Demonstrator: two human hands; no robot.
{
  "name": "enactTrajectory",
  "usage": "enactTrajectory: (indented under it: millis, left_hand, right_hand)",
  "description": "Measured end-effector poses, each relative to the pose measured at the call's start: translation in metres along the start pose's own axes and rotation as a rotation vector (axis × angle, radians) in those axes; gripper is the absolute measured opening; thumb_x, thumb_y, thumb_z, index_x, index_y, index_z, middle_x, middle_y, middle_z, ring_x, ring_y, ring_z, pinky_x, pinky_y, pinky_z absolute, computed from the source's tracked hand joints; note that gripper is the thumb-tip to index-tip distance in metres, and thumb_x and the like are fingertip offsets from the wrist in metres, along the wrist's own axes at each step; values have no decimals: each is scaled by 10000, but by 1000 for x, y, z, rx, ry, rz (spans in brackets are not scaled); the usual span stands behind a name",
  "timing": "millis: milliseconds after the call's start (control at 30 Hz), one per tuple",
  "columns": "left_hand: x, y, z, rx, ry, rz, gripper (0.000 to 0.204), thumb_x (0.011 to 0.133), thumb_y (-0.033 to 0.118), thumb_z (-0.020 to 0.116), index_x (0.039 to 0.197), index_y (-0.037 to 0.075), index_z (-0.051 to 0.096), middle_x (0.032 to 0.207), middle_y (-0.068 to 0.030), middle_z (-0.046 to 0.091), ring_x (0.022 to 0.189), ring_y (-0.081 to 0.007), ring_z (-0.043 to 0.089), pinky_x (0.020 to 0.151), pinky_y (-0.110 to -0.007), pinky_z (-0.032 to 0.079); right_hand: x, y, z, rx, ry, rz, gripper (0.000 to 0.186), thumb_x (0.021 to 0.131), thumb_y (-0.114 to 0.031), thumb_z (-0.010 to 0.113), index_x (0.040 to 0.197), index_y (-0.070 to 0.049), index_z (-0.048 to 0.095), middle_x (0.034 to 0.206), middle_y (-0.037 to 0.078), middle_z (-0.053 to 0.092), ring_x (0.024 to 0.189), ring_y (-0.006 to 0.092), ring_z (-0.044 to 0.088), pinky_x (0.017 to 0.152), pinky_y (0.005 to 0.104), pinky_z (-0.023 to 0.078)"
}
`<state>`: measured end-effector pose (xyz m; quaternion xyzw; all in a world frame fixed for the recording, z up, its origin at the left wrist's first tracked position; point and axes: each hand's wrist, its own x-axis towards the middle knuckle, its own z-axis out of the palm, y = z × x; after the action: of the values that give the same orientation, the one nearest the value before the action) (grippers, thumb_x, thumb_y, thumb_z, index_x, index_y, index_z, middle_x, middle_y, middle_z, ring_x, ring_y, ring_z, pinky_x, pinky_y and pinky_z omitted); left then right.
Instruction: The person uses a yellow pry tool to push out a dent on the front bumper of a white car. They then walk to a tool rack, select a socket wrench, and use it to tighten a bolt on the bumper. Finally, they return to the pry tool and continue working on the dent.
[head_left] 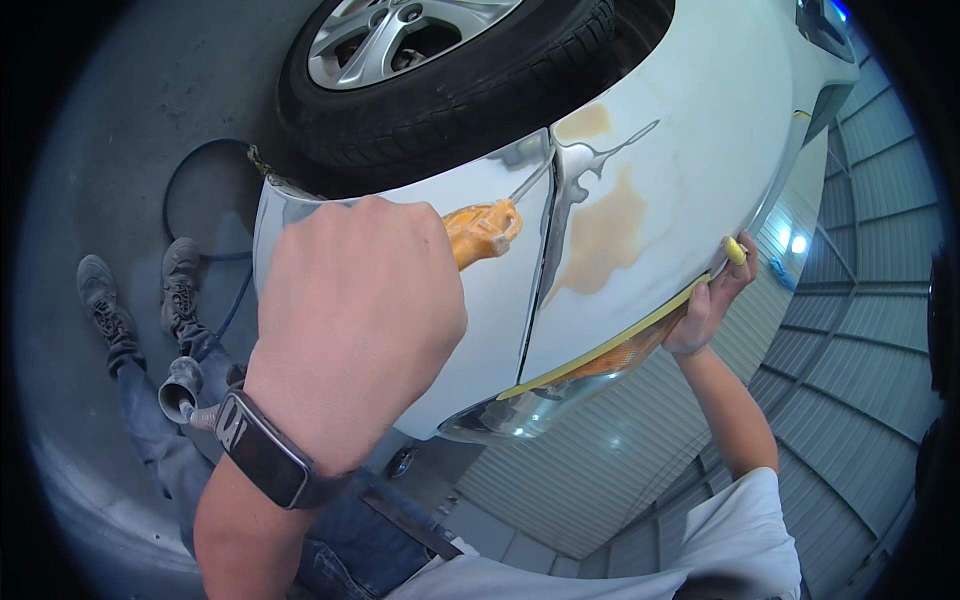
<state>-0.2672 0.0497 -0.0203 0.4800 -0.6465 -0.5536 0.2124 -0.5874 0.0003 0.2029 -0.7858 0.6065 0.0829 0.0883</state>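
My left hand (pixel 365 290), wearing a dark watch (pixel 265 450), is in a fist around an orange-handled tool (pixel 482 232). The tool's ring-like end sticks out on the fist's right, smeared with pale residue. A thin grey rod-like line runs from there toward the panel gap; I cannot tell whether it belongs to the tool. Behind lies a white car fender (pixel 670 180) with tan filler patches and bared grey spots. My right hand (pixel 715 300) rests at the edge of the headlight (pixel 620 345), thumb apart from the fingers. A small yellow piece (pixel 735 250) sits at its fingertips.
Yellow tape (pixel 600 345) lines the headlight's edge. The car wheel (pixel 430 90) is at the top. A blue hose (pixel 170 185) curves over the floor near my shoes (pixel 105 295). By my legs is a grey cup-shaped part (pixel 180 385) with a ribbed hose. Corrugated walls (pixel 590 480) stand beyond.
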Motion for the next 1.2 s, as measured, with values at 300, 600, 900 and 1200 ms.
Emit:
enactTrajectory:
  millis: [300,600,900,1200]
  left_hand:
    - [4,1,-13,-23,-131,-60,147,825,102,605,757,10,699,686,-161,665,656,-305,689,636,-403,548]
    - [3,10,-19,47,-168,-82,150,825,112,614,764,17,713,708,-160,670,656,-309,684,600,-405,519]
    - [6,26,-34,94,-179,-128,171,822,123,602,770,11,720,730,-190,688,686,-334,703,624,-436,541]
    - [11,48,-59,179,-380,-178,290,899,231,658,779,-22,732,706,-200,680,662,-367,675,655,-454,533]
  right_hand:
    - [0,1,0,-38,0,-18,708,914,-336,447,1509,-6,253,1563,155,95,1460,330,201,1194,530,257]
    - [0,3,0,-10,19,-40,688,908,-328,469,1487,-6,280,1554,174,111,1446,349,215,1185,548,237]
    - [-2,6,-2,-59,46,-82,639,876,-279,477,1438,4,364,1533,233,166,1415,395,230,1186,557,209]
    - [1,3,1,-111,136,-144,566,834,-215,478,1354,9,475,1499,258,269,1411,429,248,1189,590,214]
